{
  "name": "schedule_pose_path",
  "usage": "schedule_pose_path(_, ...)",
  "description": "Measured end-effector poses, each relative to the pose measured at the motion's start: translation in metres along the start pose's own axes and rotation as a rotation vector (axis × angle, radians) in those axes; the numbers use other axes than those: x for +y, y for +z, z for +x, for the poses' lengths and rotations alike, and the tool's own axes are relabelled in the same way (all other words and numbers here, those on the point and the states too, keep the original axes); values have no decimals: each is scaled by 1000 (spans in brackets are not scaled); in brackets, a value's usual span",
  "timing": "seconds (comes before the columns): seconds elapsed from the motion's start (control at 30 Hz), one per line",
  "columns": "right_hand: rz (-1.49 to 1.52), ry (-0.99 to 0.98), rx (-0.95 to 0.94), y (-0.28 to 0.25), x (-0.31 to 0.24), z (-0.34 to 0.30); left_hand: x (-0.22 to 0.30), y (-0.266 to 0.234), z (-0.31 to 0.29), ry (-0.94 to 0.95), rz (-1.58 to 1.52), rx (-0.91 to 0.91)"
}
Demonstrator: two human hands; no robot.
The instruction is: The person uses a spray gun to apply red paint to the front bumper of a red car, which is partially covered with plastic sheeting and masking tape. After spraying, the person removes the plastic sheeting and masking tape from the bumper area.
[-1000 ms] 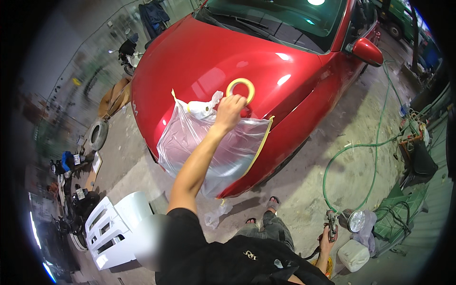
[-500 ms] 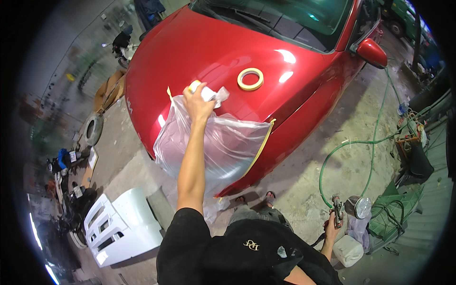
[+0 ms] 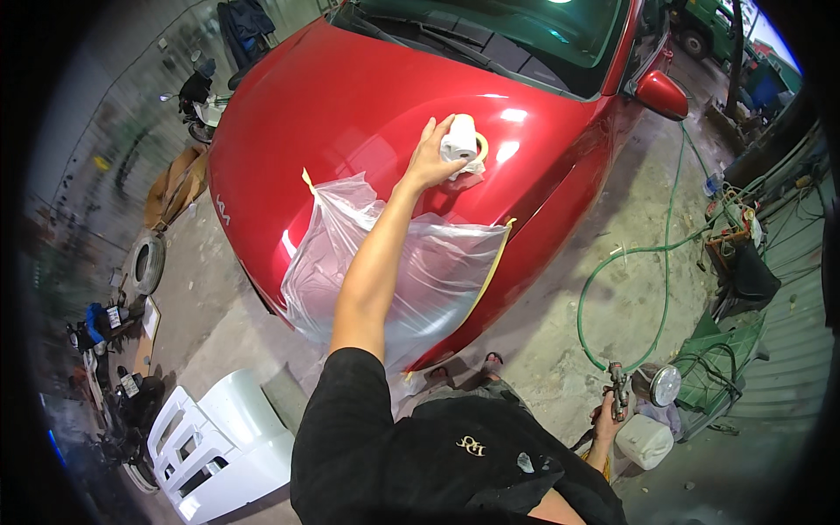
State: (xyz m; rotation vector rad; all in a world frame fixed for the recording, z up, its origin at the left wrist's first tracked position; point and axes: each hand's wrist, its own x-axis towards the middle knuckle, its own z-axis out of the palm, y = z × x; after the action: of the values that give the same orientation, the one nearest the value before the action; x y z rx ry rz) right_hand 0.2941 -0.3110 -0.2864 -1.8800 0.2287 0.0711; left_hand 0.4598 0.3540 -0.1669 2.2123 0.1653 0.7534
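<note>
My left hand [image 3: 425,163] reaches far out over the red car hood [image 3: 297,105], fingers wrapped round a white roll of masking film [image 3: 460,136] with a loose end of film under it. A ring of yellow masking tape [image 3: 481,149] lies on the hood right behind that roll, partly hidden by it. Clear plastic film [image 3: 376,262] covers the front corner of the car, held by yellow tape strips [image 3: 493,273] at its edges. Low at the right, my right hand [image 3: 604,423] grips a metal spray gun [image 3: 619,390], which has a round silver cup [image 3: 661,384] beside it.
A green hose [image 3: 581,315] loops across the concrete floor on the right. Near my right hand stands a white jug [image 3: 645,441]. A white bumper [image 3: 223,442] lies on the floor at the left, with a tire [image 3: 148,265] farther off. The side mirror [image 3: 661,94] juts out.
My left hand has carried the roll of masking film rightward and away, from above the plastic-covered corner to the tape ring. My right hand still holds the spray gun.
</note>
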Motion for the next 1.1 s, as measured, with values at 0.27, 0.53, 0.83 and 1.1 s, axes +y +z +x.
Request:
schedule_pose_path(0.27, -19, -50, 46, 7, -3, -15, -8, -43, -2, -146, 79, 484)
schedule_pose_path(0.53, 3, -57, 89, -2, 2, -51, -104, -172, -103, -1224, 639, 608)
schedule_pose_path(0.83, -22, -116, 98, 4, -16, -51, -178, -183, -93, -1138, -518, 841)
schedule_pose_path(1.1, -16, 108, 97, -6, 6, -77, -132, -198, -135, -344, -1081, 637)
